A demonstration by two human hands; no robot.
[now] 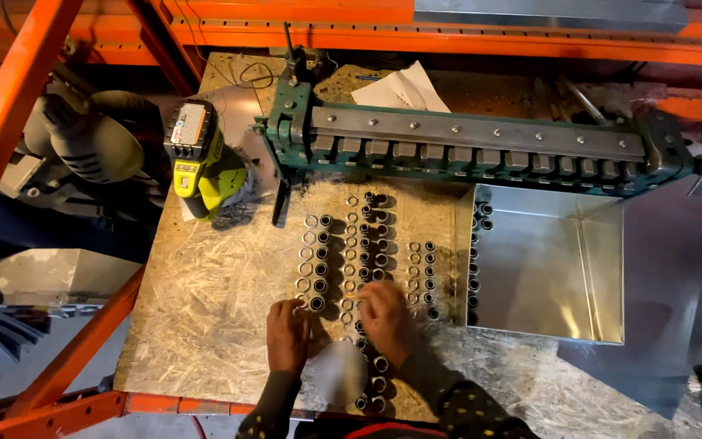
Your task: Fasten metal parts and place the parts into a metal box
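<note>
Upright metal sleeves (349, 254), rows lengthwise away

Place: we are in a metal workshop | signs: our green sheet-metal bending brake (481, 150), cordless drill (201, 158), chipboard workbench (205, 309), orange steel racking (448, 32), folded sheet-metal tray (550, 268)

Dim warm light from above, glare on the metal tray (587, 268), soft blur and darker corners.

Hands (339, 329) among upright metal sleeves (351, 252)
</note>
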